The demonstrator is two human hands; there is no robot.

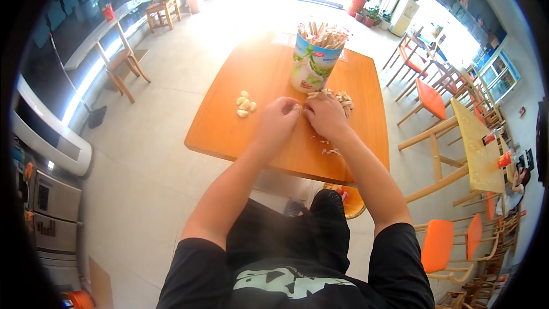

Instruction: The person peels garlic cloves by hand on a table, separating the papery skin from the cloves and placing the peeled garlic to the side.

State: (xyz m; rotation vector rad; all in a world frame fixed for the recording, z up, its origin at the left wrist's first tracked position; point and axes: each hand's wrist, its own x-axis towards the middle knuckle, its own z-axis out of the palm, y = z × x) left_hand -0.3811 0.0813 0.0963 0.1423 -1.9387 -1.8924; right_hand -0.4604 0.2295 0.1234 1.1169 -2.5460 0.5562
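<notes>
My left hand point(280, 115) and my right hand point(326, 117) meet over the wooden table point(223, 131), fingertips pinched close together. Between them is a small pale garlic clove point(299, 108), mostly hidden by the fingers. Left of my hands lies a small group of peeled garlic cloves point(245, 104). Just beyond my right hand sits a pile of unpeeled garlic point(345, 103), partly covered by that hand. Bits of garlic skin point(329, 151) are scattered on the table by my right wrist.
A printed tub point(311, 67) full of wrapped chopsticks point(323, 35) stands at the table's far side. Below the near edge is a basket point(355, 203) beside my knee. Orange chairs point(430, 99) and a yellow tabletop point(477, 149) are to the right; a wooden chair point(123, 60) stands left.
</notes>
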